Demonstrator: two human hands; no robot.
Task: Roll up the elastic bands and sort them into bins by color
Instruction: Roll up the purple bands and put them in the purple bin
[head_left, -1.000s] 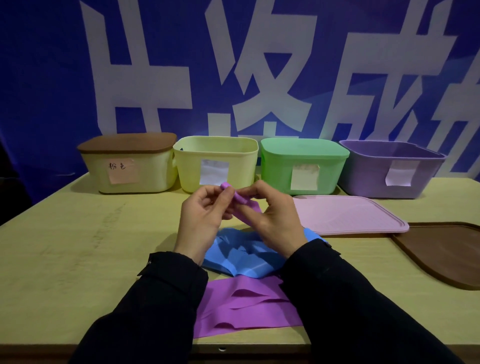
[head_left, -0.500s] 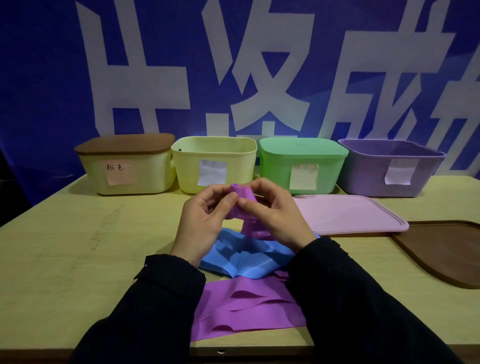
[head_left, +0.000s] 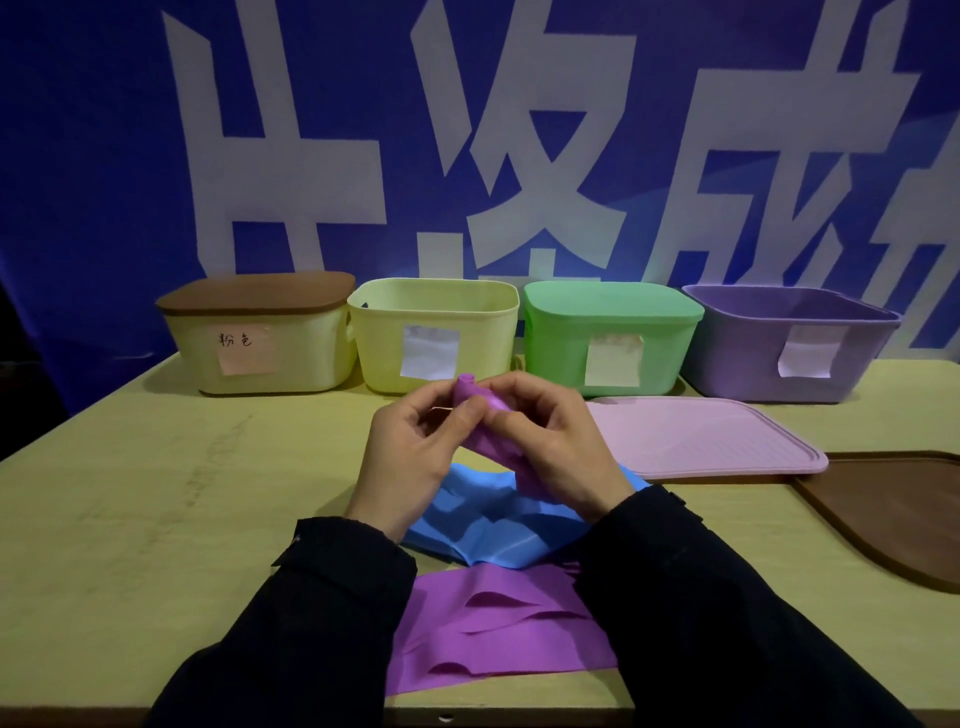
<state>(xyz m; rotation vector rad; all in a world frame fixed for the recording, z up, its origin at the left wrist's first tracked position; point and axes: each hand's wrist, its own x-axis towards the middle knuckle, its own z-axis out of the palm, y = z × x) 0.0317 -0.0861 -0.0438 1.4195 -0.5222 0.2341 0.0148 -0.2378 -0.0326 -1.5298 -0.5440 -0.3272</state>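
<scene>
Centrally, above the table (head_left: 130, 519), a purple elastic band (head_left: 480, 426) is held between both hands, partly rolled into a tube whose rounded end sticks up above the fingertips. The left hand (head_left: 410, 457) is curled round the roll, with its thumb pressed against the side of it. The right hand (head_left: 561, 452) is likewise curled round the band, its fingers pinching the roll from the other side, so that the two hands touch at the band. Both forearms are covered by dark sleeves (head_left: 332, 613).

Beneath the hands a crumpled blue band (head_left: 488, 525) is spread on the table, and nearer the person loose purple bands (head_left: 498, 629) are laid flat, overlapping one another.

Along the far edge four bins are lined up: a cream bin (head_left: 291, 353) closed by a brown lid (head_left: 254, 291) and marked with a pink handwritten note, an open yellow bin (head_left: 384, 332), a green bin (head_left: 665, 353) closed by its green lid, and an open purple bin (head_left: 737, 358). A paper label is stuck to the front of each.

To the right of the hands a pink lid (head_left: 701, 436) is laid flat on the table, and a second brown lid (head_left: 898, 514) is set beside it, near the right edge.
</scene>
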